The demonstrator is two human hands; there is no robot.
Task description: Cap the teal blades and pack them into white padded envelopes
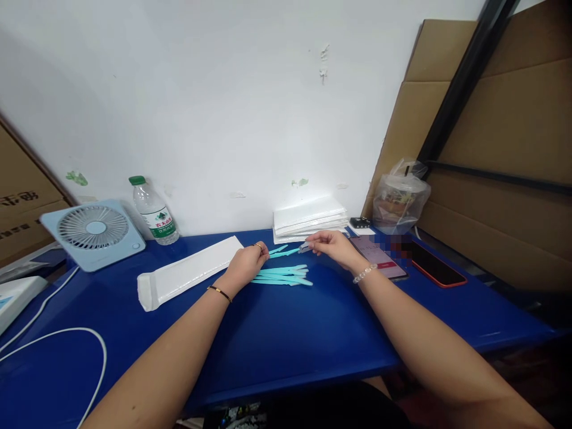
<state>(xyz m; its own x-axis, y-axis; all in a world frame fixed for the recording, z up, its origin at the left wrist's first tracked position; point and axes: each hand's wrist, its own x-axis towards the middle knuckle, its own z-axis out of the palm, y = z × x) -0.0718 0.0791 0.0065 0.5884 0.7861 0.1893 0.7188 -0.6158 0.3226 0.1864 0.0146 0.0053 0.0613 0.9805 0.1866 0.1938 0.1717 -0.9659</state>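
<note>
My left hand (246, 264) pinches the handle of a slim turquoise razor (286, 254), which looks like an eyebrow razor. At that razor's far end, my right hand (331, 245) has its fingertips closed on a small translucent plastic cover (304, 246). Whether the cover sits on the blade or just touches it, I cannot tell. Several more turquoise razors (279, 276) lie fanned out on the blue table below, their left ends partly under my left hand. Another turquoise tip shows just behind the held razor. A white padded mailer (192, 273) lies flat left of my left hand.
A stack of white mailers (308, 217) lies against the wall. Left are a blue fan (96, 229), a water bottle (156, 214) and a white cable (105, 351). Right are a lit phone (379, 257), a red-edged phone (435, 262) and a bagged cup (400, 199).
</note>
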